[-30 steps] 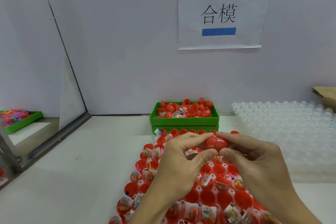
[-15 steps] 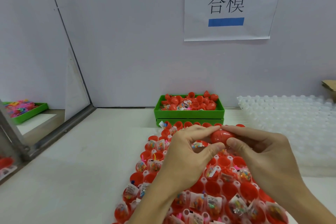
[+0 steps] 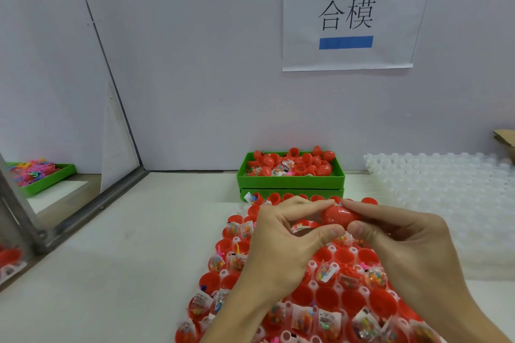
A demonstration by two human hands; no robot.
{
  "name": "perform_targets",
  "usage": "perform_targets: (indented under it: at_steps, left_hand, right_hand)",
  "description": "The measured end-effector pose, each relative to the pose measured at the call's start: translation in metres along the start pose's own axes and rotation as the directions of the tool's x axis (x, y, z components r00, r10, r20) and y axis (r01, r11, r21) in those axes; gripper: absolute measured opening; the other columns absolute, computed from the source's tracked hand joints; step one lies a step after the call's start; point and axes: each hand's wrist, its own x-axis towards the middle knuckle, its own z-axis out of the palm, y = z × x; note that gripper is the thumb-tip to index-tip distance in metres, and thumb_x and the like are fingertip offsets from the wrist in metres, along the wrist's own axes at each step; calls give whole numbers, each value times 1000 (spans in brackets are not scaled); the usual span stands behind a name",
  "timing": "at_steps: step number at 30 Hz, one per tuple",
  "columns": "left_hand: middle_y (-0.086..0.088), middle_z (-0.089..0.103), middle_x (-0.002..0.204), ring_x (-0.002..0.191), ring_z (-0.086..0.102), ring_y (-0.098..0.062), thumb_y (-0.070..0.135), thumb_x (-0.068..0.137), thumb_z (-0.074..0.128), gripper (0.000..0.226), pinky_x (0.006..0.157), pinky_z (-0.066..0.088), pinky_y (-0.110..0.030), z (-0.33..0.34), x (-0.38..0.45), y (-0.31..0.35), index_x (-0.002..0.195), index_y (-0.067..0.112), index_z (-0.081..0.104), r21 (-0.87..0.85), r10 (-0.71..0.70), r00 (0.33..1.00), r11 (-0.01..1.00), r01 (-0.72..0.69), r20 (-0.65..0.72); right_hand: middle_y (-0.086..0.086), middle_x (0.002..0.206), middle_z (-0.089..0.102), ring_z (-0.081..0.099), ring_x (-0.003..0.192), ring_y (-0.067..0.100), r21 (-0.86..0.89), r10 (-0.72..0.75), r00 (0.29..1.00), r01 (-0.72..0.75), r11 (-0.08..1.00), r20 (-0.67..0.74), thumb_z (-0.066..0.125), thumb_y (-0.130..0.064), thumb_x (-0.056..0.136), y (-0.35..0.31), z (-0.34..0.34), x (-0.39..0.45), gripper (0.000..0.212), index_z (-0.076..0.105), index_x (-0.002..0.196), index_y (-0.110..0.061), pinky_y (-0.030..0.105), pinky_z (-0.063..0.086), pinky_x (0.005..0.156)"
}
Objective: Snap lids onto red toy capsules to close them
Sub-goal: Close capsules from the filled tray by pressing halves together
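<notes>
One red capsule (image 3: pixel 340 215) held above the filling tray, pinched from its left end by the thumb and fingers of the left hand (image 3: pixel 281 245) and from its right end by those of the right hand (image 3: pixel 401 248), both hands curled around it and pressing inward. Seam visible around the capsule's middle, the two halves apparently already joined or nearly so; whether fully snapped cannot be told. Below the hands, the tray of open capsule halves (image 3: pixel 328 298), rows of red cups standing mouth-up, many loaded with small bagged toys (image 3: pixel 326 272), others seemingly bare inside, none of those in view yet lidded. Behind it, touching or just beside its far edge, a green bin (image 3: pixel 289 182) heaped with loose red lids and a few toy bags, evidently the supply for closing. To the right, a stack of clear blister trays (image 3: pixel 446 192) with no capsules visible in them. Judged from this layout: one capsule in hand at the closing step, virtually the whole tray left to cap, task at an early stage. No store of finished capsules in view.
</notes>
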Motion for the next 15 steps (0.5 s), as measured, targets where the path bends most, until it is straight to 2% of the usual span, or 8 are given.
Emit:
perform_targets:
  at_steps: [3, 6, 8, 12, 15]
  left_hand:
    - [9, 71, 90, 90, 66, -4, 25, 72, 79, 31, 76, 55, -16, 1, -1, 2, 102, 34, 76, 7, -17, 1000, 1000, 17, 2]
    - [9, 71, 90, 90, 66, -3, 15, 76, 80, 32, 75, 53, -13, 1, -1, 3, 100, 35, 76, 29, -19, 1000, 999, 19, -8]
    - [9, 70, 90, 88, 65, -1, 10, 78, 80, 32, 73, 52, -11, 0, -1, 4, 100, 32, 76, 32, -15, 1000, 999, 15, -7]
    - [5, 71, 92, 89, 66, -4, 8, 80, 78, 30, 74, 53, -13, 0, -1, 6, 104, 25, 77, 33, -24, 1000, 999, 24, 4]
    - [4, 72, 93, 91, 67, -6, 8, 81, 78, 30, 76, 54, -14, 0, -1, 7, 103, 28, 77, 28, -14, 1000, 1000, 14, 5]
  right_hand:
    - [-8, 78, 77, 74, 75, 8, -28, 10, 1000, -10, 1000, 7, 73, -6, 62, 1, -1, 0, 38, 78, 80, -39, 13, 56, 68]
    - [-7, 75, 77, 74, 71, 7, -83, 14, 1000, -14, 996, 1, 74, 9, 67, 2, -2, 0, 49, 78, 76, -40, 11, 56, 66]
    - [-8, 74, 77, 73, 70, 6, -117, 14, 1000, -14, 993, -2, 74, 12, 69, 2, -1, 0, 54, 78, 77, -42, 11, 55, 66]
    - [-8, 75, 77, 73, 71, 5, -72, 15, 1000, -15, 997, -3, 74, 3, 65, 1, -1, 1, 46, 78, 77, -41, 10, 55, 66]
    - [-9, 76, 77, 73, 72, 4, -46, 19, 1000, -19, 999, 1, 73, -8, 60, -1, -1, 2, 38, 77, 77, -42, 10, 54, 66]
